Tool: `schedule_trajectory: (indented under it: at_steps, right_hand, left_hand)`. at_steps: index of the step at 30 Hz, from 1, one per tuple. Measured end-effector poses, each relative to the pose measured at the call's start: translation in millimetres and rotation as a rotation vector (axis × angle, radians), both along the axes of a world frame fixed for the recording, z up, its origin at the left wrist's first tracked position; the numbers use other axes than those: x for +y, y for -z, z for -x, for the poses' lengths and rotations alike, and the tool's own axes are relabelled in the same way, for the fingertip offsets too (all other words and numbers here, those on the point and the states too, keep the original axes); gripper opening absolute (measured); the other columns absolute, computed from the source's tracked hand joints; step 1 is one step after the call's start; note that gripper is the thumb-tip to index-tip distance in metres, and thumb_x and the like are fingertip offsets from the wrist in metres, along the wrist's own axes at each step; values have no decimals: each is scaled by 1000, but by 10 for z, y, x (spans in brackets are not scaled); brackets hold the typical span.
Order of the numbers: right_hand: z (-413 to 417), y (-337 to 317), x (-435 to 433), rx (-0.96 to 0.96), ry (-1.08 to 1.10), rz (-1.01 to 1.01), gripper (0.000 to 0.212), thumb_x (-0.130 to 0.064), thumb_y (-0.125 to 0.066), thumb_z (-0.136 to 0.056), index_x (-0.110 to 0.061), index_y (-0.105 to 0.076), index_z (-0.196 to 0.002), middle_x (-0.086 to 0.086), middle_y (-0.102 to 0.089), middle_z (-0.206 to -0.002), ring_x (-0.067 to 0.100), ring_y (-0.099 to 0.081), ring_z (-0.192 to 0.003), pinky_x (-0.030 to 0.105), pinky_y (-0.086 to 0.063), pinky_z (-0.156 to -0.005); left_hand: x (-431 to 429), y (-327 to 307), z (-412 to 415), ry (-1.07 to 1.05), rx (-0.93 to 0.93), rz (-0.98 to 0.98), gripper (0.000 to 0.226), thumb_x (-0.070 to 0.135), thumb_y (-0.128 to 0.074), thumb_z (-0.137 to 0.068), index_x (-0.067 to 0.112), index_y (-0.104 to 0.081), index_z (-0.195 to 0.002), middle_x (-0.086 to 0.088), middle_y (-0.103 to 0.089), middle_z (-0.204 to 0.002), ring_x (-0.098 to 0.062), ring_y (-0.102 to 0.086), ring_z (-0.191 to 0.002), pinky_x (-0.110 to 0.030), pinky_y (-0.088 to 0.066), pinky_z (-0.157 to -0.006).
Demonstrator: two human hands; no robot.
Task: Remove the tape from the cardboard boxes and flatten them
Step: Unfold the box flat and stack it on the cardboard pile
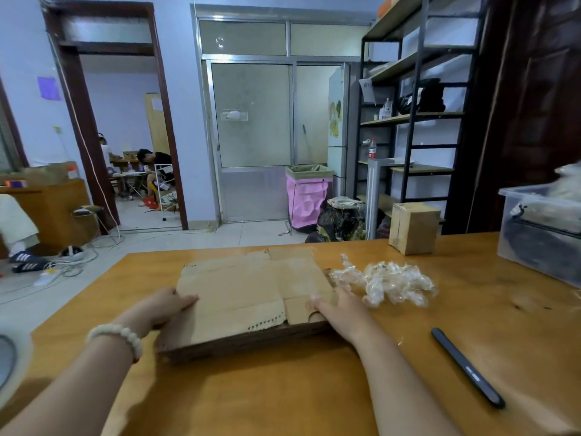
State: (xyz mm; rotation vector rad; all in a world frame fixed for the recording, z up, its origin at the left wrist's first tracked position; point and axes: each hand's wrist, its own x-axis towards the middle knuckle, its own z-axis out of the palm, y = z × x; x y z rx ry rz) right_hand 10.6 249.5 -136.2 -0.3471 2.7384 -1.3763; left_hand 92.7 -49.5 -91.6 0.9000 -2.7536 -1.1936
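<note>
A stack of flattened cardboard boxes (248, 294) lies on the wooden table (283, 388) in front of me. My left hand (166, 305) grips the stack's left edge, thumb on top and fingers curled under. My right hand (338, 309) grips the right edge near the front corner, thumb pressed on the top sheet. A heap of crumpled clear tape (385, 283) lies just right of the stack. A small taped cardboard box (413, 228) stands upright at the table's far edge.
A black utility knife (467, 366) lies on the table at the right. A clear plastic bin (540, 234) stands at the far right. A roll of tape (11, 357) sits at the left edge. Shelves and a pink bin stand beyond.
</note>
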Motion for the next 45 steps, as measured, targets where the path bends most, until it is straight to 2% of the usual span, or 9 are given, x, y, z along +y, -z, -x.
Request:
schedule_trajectory:
  at_steps: [6,11,15,20,24,29,34,41,45]
  right_hand:
    - [16,-8,16,107,47,-336,75,-69,-42,-85,-16,-46,-138,4,-39,-147,29,-34,-133,42,-36,-106]
    - [73,-133,62,209,174,-201,58,-60,-47,-89,-16,-54,-126,3,-56,-126,21,-52,-111,37,-48,-90]
    - [319,-386,321,268,335,-113,45,-47,-45,-95,-14,-54,-124,3,-56,-118,17,-54,-94,28,-43,-72]
    - [838,-433,855,162,482,-95,48,-44,-50,-93,-13,-49,-130,6,-54,-127,26,-54,-108,39,-49,-86]
    - [1276,-505,1284,95,560,-87,54,-43,-53,-92,-8,-44,-132,10,-51,-130,27,-53,-104,34,-43,-77]
    - [1916,-456,1576,-90,612,11,103,-48,-67,-83,-10,-1,-151,13,-25,-154,36,-29,-138,47,-32,-109]
    - [2493,-189,1583,-149,616,54,133,-51,-76,-72,-16,30,-144,14,2,-160,35,-6,-146,51,-14,-117]
    - [2871,26,1477,-90,633,118,135,-43,-80,-72,-19,32,-143,11,9,-159,30,5,-146,47,-5,-119]
    - [2907,11,1602,-14,662,169,130,-36,-82,-72,-20,22,-148,7,-3,-159,29,-6,-146,47,-15,-117]
  left_hand:
    - [65,-130,121,108,-179,369,54,27,-44,-104,2,-27,-148,-17,-36,-151,-32,-38,-137,-35,-33,-107]
    - [312,-354,358,136,-169,561,67,34,-49,-100,12,-16,-154,-15,-29,-156,-35,-24,-144,-38,-24,-114]
    - [731,-582,716,186,-1,558,77,51,-54,-94,16,-20,-154,-16,-29,-155,-36,-24,-142,-40,-26,-113]
    - [1328,-716,1299,287,162,361,82,49,-60,-91,13,-21,-153,-15,-30,-155,-35,-30,-140,-45,-31,-113]
    - [1821,-794,1779,358,254,281,83,47,-61,-91,12,-19,-153,-15,-29,-155,-34,-31,-140,-41,-31,-112]
    - [2262,-691,2357,431,339,191,89,47,-65,-88,17,-15,-155,-15,-25,-156,-35,-26,-142,-47,-30,-113]
    - [2479,-460,2760,441,361,138,96,50,-65,-87,19,-5,-156,-10,-14,-160,-31,-19,-145,-52,-28,-114]
    - [2474,-171,3022,423,361,108,98,50,-66,-87,18,-3,-156,-10,-12,-160,-31,-18,-145,-50,-27,-115]
    - [2502,-140,2999,434,373,130,98,51,-64,-87,18,-1,-155,-9,-11,-160,-29,-17,-146,-50,-28,-114]
